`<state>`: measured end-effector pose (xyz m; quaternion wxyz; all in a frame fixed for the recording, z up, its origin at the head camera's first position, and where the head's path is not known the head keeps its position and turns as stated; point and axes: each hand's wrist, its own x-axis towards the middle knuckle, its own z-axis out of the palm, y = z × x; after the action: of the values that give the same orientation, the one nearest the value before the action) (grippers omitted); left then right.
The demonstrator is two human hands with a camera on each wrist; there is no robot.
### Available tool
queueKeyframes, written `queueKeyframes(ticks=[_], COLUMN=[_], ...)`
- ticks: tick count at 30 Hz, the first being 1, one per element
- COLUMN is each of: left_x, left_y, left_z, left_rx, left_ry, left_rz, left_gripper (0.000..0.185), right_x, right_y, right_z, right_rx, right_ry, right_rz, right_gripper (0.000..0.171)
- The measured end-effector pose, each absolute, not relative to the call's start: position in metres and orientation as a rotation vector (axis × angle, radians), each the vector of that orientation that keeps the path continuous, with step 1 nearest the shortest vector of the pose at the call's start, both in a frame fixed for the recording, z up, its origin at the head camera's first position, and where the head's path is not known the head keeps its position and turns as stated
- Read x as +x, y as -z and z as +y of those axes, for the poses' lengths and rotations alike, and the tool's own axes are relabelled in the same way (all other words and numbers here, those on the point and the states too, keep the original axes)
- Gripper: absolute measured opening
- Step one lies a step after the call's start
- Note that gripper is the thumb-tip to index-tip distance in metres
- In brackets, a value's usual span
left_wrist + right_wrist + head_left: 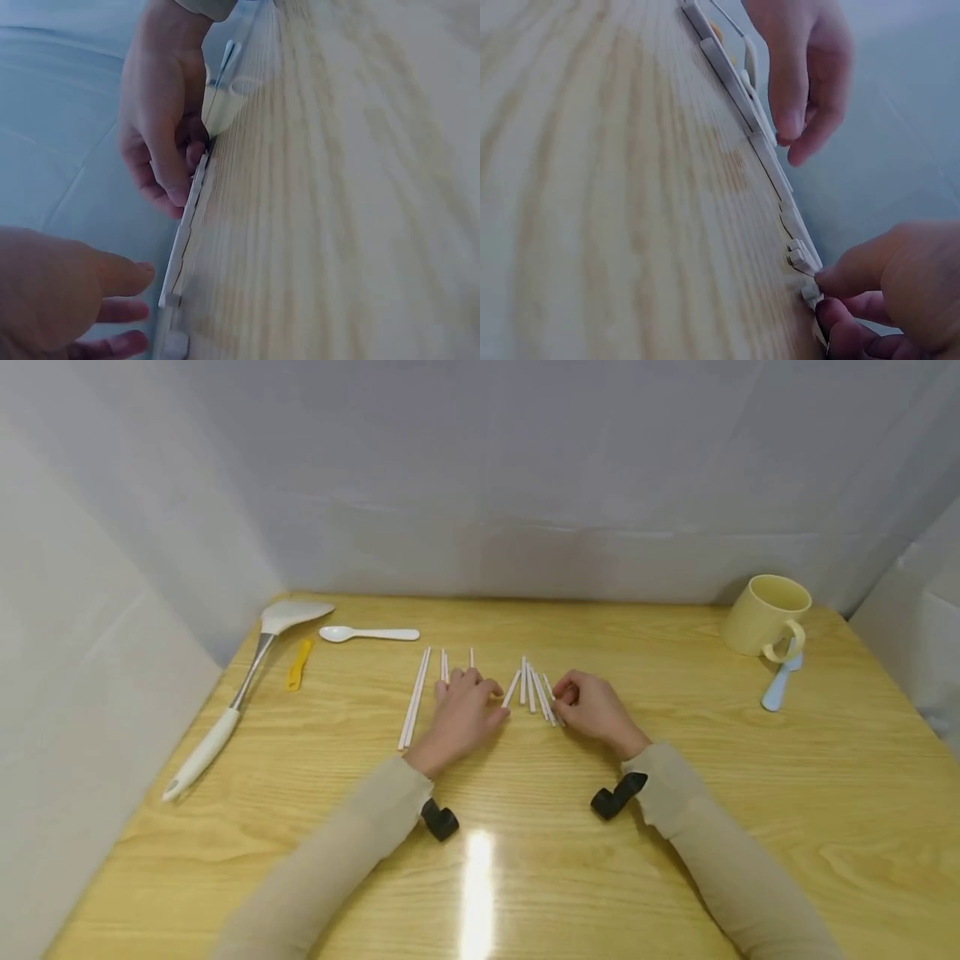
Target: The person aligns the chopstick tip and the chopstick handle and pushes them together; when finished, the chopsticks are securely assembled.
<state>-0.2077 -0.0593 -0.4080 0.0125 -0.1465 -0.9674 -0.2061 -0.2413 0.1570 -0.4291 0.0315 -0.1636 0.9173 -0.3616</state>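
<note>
A loose fan of short, thin white sticks [532, 691] lies on the table between the two hands. At its right edge the right hand [592, 706] pinches the outermost stick between thumb and fingertips; in the right wrist view the thumb sits against a stick end [810, 291]. The left hand [465, 710] is spread over more white sticks, whose tips [444, 665] show beyond the fingers while the rest is hidden. Its thumb side is close to a slanted stick [512, 688] at the fan's left. Left of this hand lie longer white sticks [415, 702] side by side.
A white ladle-like utensil [251, 681], a small yellow plastic piece [299, 665] and a white spoon [369, 634] lie at the left. A yellow mug [757, 618] stands at the back right, a light blue spoon [780, 685] beside it. A cloth wall rises behind the table.
</note>
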Motion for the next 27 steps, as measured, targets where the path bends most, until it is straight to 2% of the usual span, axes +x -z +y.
queueKeyframes(ticks=[4,9,12,16,21,27], left_x=[-0.213,-0.215,-0.211,-0.205,-0.199,-0.196], left_y=[0.405,0.403,0.404,0.404,0.406,0.406], left_z=[-0.047,-0.04,-0.041,-0.041,-0.038,-0.029], left_rx=[-0.436,-0.336,-0.294,-0.296,-0.332,-0.551], left_ry=[0.492,0.473,0.484,0.552,0.731,0.995], left_rz=[-3.022,-3.091,-3.094,-3.037,-2.964,-2.852], left_gripper=[0.022,0.04,0.042,0.034,0.016,0.004], right_x=[-0.237,-0.228,-0.224,-0.223,-0.225,-0.232], right_y=[0.424,0.417,0.416,0.418,0.415,0.399], right_z=[0.158,0.155,0.154,0.158,0.164,0.168], right_rx=[-0.458,-0.443,-0.46,-0.467,-0.484,-0.483], right_ry=[1.019,0.856,0.821,0.904,1.091,1.454], right_rz=[2.895,2.937,2.917,2.867,2.844,2.624], right_gripper=[0.018,0.024,0.022,0.022,0.025,0.022])
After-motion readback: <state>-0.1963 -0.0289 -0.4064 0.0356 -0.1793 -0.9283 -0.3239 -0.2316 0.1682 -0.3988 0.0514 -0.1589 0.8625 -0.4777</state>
